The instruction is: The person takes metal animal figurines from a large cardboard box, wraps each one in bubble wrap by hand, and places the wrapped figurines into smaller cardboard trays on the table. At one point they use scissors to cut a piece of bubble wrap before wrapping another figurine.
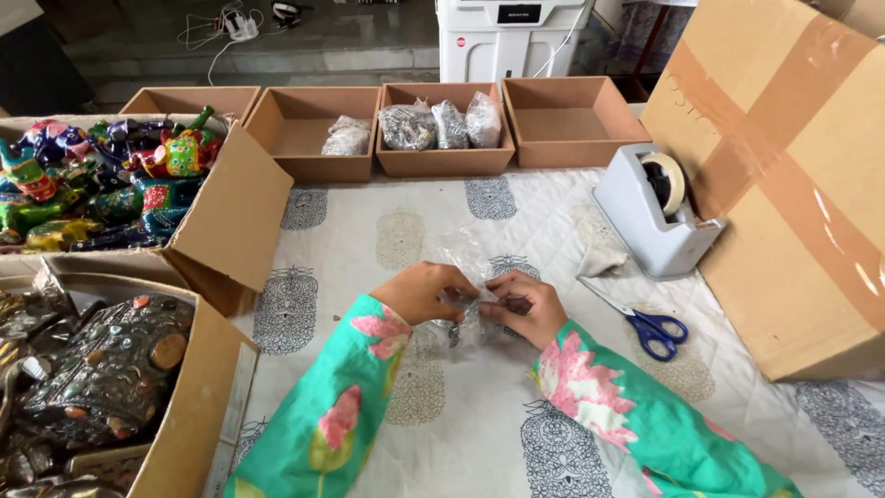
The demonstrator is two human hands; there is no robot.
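Clear plastic bag (466, 277) with a small dark item inside, held just above the middle of the cloth-covered desk (442, 433): left hand (422, 291) and right hand (524, 306) each have their grip pinched closed on its crinkled film, fingertips nearly meeting. Blue-handled scissors (645, 325) and a grey tape dispenser (656, 214) lie to the right, before a large taped carton (793, 175). Along the far edge stand four shallow brown trays (442, 161), two holding bagged pieces; open cartons at left hold painted figurines (111, 180) and dark ornamented pieces (101, 369).
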